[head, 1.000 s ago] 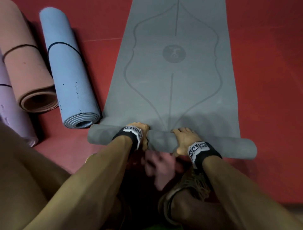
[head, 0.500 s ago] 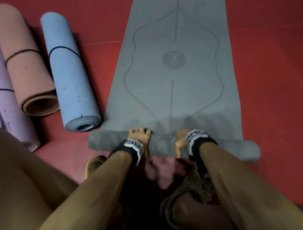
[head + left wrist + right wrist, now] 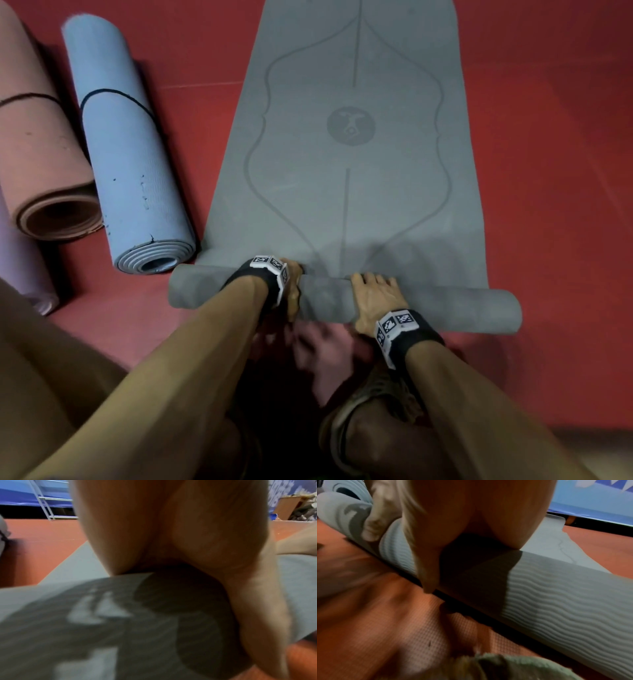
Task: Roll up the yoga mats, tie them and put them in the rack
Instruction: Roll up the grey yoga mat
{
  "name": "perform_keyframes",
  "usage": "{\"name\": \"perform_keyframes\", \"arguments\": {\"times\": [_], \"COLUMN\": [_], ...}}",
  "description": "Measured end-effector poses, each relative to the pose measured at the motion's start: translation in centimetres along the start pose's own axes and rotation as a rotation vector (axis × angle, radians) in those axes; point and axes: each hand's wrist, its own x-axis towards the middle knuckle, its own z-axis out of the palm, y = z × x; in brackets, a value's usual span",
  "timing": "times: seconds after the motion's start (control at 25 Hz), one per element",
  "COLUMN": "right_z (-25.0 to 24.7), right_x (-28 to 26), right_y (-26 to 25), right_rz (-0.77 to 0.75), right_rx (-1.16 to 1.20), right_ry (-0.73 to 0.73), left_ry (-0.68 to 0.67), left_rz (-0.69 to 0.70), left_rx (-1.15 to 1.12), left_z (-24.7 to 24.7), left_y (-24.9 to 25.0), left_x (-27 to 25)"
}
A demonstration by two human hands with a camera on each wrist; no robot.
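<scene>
A grey yoga mat (image 3: 342,192) lies flat on the red floor, with its near end wound into a thick roll (image 3: 462,308). Both hands sit on the middle of that roll. My left hand (image 3: 293,284) reaches over its top with the wrist raised, fingers down the far side. My right hand (image 3: 375,298) grips it a little to the right, fingers over the top and thumb on the near side. The left wrist view shows the palm (image 3: 188,534) pressed onto the roll (image 3: 85,615). In the right wrist view the right hand (image 3: 471,513) clasps the ribbed roll (image 3: 556,595).
To the left lie a blue rolled mat (image 3: 130,154) and a pink one (image 3: 37,147), each tied with a black band, and a lilac roll (image 3: 20,267). My shoe (image 3: 376,401) is just behind the grey roll. A metal frame (image 3: 44,503) stands far off.
The left hand has moved forward over the top of the roll while the right hand has drawn back to its near side. The roll sits slightly farther along the mat.
</scene>
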Motion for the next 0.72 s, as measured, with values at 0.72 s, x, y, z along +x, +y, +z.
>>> {"name": "perform_keyframes", "arguments": {"times": [0.72], "right_z": [-1.7], "right_x": [1.5], "right_y": [0.7], "right_rz": [0.039], "right_rx": [0.15], "right_ry": [-0.206], "left_ry": [0.141], "left_rz": [-0.04], "left_rx": [0.198], "left_z": [1.3], "left_y": [0.8], "left_x": [-1.4]}}
